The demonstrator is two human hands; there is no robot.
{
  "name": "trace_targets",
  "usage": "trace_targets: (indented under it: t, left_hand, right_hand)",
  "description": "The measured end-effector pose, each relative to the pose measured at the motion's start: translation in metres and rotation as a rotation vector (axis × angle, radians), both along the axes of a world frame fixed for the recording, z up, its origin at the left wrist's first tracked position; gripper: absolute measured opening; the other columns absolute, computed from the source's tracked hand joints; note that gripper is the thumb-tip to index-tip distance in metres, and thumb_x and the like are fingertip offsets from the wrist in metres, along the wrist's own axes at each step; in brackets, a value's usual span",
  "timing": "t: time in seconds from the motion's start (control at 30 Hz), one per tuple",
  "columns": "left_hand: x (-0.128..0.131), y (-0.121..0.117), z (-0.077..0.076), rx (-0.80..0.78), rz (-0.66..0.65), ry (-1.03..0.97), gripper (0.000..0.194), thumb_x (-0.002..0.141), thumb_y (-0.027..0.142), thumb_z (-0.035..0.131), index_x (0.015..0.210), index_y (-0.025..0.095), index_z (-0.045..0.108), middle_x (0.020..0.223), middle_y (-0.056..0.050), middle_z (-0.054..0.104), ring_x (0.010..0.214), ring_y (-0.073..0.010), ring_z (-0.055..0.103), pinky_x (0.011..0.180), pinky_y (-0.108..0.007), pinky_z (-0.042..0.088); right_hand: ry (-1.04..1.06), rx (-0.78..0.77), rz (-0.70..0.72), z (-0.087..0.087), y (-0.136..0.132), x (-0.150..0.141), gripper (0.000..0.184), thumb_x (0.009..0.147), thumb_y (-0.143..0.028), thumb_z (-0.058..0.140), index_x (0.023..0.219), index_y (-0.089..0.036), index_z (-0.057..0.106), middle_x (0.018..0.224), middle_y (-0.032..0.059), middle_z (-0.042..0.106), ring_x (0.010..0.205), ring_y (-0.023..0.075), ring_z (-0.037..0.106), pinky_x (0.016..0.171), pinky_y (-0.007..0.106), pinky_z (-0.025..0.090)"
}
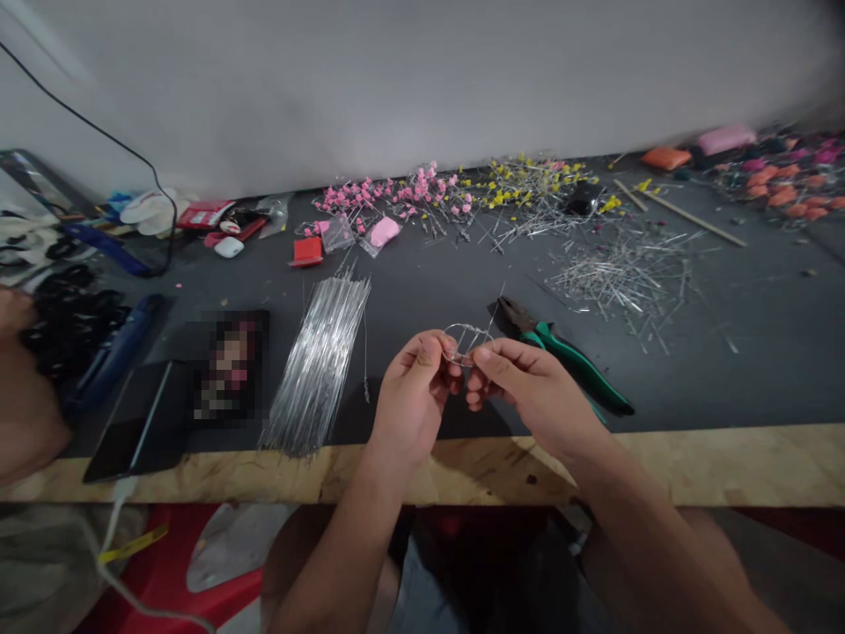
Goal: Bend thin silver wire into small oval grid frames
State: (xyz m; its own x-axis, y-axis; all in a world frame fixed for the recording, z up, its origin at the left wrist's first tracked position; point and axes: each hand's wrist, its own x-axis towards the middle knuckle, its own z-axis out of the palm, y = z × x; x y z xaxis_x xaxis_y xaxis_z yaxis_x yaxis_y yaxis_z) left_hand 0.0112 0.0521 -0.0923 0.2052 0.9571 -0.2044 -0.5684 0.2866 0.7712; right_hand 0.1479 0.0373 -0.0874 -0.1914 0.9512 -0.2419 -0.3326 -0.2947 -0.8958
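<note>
Between my two hands is a small loop of thin silvery wire (pixel 470 329), with crossing strands inside it and one end sticking up to the right. My left hand (pixel 415 387) pinches the loop's left side between thumb and fingers. On its right side, my right hand (pixel 518 374) pinches it the same way, fingertips close to the left ones. Just behind and right of my right hand lie pliers (pixel 574 357) with green handles, their jaws pointing away. Left of my left hand lies a bundle of straight silvery wires (pixel 320 357), and a single twisted wire (pixel 366 352) beside it.
Loose cut wires (pixel 613 277) are scattered behind the pliers. Wire stems with pink tips (pixel 422 189) and yellow tips (pixel 534 180) lie along the wall. Phones (pixel 142 414), a blue tool (pixel 119 348) and another person's arm (pixel 26 405) are at the left.
</note>
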Motion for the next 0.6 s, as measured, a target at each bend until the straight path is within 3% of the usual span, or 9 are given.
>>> trace_targets:
  t: [0.2,0.37,0.47,0.6]
  left_hand:
    - [-0.002,0.000,-0.001,-0.058,-0.089,-0.061,0.028,0.082,0.045,0.065,0.073,0.019,0.060,0.071,0.002,0.049,0.059,-0.0104,0.050,0.053,-0.024,0.045]
    - [0.000,0.001,-0.002,0.042,0.092,0.138,0.020,0.077,0.037,0.072,0.083,0.019,0.064,0.071,0.002,0.055,0.061,-0.0088,0.051,0.056,-0.021,0.043]
    - [0.002,0.001,-0.005,0.108,0.195,0.265,0.027,0.075,0.031,0.075,0.097,0.022,0.062,0.075,0.003,0.056,0.064,-0.0084,0.052,0.056,-0.020,0.044]
    - [0.003,-0.001,-0.011,0.197,0.263,0.433,0.025,0.076,0.029,0.073,0.097,0.022,0.062,0.079,0.002,0.057,0.067,-0.0082,0.054,0.061,-0.020,0.045]
  right_hand:
    - [-0.026,0.017,0.012,0.000,0.000,-0.001,0.020,0.085,-0.037,0.062,0.077,-0.019,0.068,0.066,0.0000,0.063,0.061,0.0125,0.058,0.061,0.027,0.053]
    - [-0.030,-0.005,-0.056,-0.001,0.002,0.001,0.020,0.084,-0.037,0.064,0.074,-0.019,0.065,0.066,-0.0011,0.063,0.059,0.0117,0.059,0.061,0.027,0.052]
    - [-0.068,0.009,-0.101,-0.002,0.003,0.002,0.019,0.084,-0.036,0.064,0.076,-0.019,0.065,0.066,-0.0016,0.063,0.059,0.0115,0.059,0.061,0.027,0.051]
    - [-0.151,0.080,-0.111,-0.004,0.002,0.001,0.020,0.086,-0.037,0.061,0.077,-0.019,0.065,0.067,-0.0014,0.063,0.060,0.0118,0.059,0.062,0.027,0.050]
